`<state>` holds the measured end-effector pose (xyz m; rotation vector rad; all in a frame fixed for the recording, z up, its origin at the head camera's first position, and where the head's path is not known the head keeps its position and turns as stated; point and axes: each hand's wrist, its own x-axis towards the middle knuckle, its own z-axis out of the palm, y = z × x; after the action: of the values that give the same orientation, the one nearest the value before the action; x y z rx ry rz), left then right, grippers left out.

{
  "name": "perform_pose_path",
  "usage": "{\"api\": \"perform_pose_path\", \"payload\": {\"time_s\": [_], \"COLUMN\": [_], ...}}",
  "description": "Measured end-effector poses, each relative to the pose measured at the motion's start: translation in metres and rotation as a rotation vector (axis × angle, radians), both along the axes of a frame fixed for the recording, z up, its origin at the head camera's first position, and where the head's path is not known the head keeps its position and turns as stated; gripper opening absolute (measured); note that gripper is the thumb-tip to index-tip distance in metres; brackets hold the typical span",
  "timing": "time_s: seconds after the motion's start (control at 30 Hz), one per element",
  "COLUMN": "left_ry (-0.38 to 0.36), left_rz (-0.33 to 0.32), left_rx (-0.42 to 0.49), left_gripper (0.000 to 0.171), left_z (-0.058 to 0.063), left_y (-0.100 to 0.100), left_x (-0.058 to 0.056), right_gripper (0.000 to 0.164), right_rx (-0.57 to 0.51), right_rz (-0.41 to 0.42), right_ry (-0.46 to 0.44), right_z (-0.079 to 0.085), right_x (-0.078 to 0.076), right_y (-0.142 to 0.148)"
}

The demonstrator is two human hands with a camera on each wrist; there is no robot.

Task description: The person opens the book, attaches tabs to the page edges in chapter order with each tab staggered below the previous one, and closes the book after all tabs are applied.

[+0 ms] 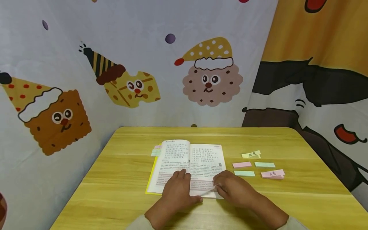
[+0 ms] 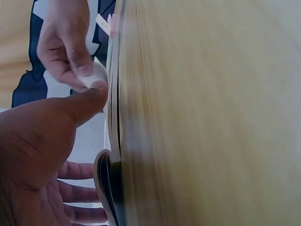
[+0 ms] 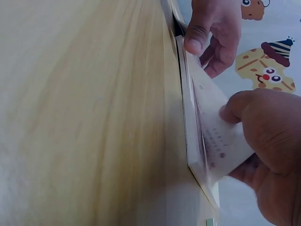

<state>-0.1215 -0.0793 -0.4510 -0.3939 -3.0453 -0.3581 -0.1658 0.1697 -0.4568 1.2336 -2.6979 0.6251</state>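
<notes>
An open book (image 1: pixel 205 153) with a yellow cover edge lies on the table, printed text on both pages. My left hand (image 1: pixel 178 188) rests on its left page near the spine, fingers straight, the thumb touching the bottom edge of the right side. With my right hand (image 1: pixel 234 188) I pinch the lower right corner of a page (image 3: pixel 218 132) between thumb and fingers. That corner is lifted and curved off the pages below, as the right wrist view shows. Pink and green tabs (image 1: pixel 155 152) stick out from the book's left edge.
Right of the book lie several paper strips: a yellow one with handwriting (image 1: pixel 251 154), a pink one (image 1: pixel 241 164), green ones (image 1: pixel 244 173), and a folded pink one with writing (image 1: pixel 272 173). Behind the wooden table (image 1: pixel 115 179) hangs a cartoon-printed curtain (image 1: pixel 172 115).
</notes>
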Motion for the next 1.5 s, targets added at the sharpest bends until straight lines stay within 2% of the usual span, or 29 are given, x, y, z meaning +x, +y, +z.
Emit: {"api": "perform_pose_path", "payload": {"time_s": [0.17, 0.33, 0.4, 0.53, 0.6, 0.7, 0.83, 0.93, 1.03, 1.27, 1.33, 1.5], "left_ry": [0.025, 0.049, 0.053, 0.045, 0.036, 0.020, -0.009, -0.006, 0.052, 0.265, 0.313, 0.351], "left_rz": [-0.008, -0.011, -0.011, 0.005, 0.018, 0.040, 0.091, 0.124, 0.146, 0.207, 0.217, 0.239], "left_rx": [-0.025, -0.042, -0.043, -0.035, -0.022, 0.026, 0.117, 0.165, 0.187, 0.259, 0.243, 0.152], "left_gripper": [0.082, 0.070, 0.064, 0.058, 0.059, 0.065, 0.076, 0.087, 0.097, 0.110, 0.110, 0.106], "left_z": [0.001, 0.001, 0.001, 0.000, -0.001, -0.001, 0.000, 0.000, -0.001, -0.010, -0.010, -0.006], "left_y": [0.000, 0.000, 0.000, 0.001, 0.001, 0.001, 0.001, 0.001, 0.001, -0.001, -0.002, -0.004], "left_x": [0.000, 0.000, 0.000, -0.003, -0.004, -0.005, -0.007, -0.008, -0.009, -0.010, -0.011, -0.014], "right_gripper": [0.010, 0.015, 0.027, 0.063, 0.069, 0.056, 0.035, 0.031, 0.030, 0.028, 0.028, 0.028], "right_rx": [-0.090, -0.107, -0.107, -0.158, -0.193, -0.192, -0.061, 0.029, 0.061, 0.081, 0.084, 0.090], "right_rz": [-0.017, -0.045, -0.073, -0.146, -0.180, -0.189, -0.134, -0.087, -0.069, -0.065, -0.068, -0.080], "right_ry": [0.142, 0.200, 0.217, 0.228, 0.216, 0.166, 0.021, -0.066, -0.096, -0.099, -0.104, -0.118], "right_z": [0.003, 0.005, 0.005, 0.004, 0.004, 0.003, 0.000, -0.002, -0.003, -0.002, -0.001, -0.001], "right_x": [-0.002, -0.001, 0.000, 0.001, 0.002, 0.004, 0.008, 0.010, 0.009, 0.007, 0.007, 0.007], "right_y": [-0.003, -0.004, -0.004, -0.004, -0.004, -0.004, -0.004, -0.003, -0.003, -0.004, -0.004, -0.003]}}
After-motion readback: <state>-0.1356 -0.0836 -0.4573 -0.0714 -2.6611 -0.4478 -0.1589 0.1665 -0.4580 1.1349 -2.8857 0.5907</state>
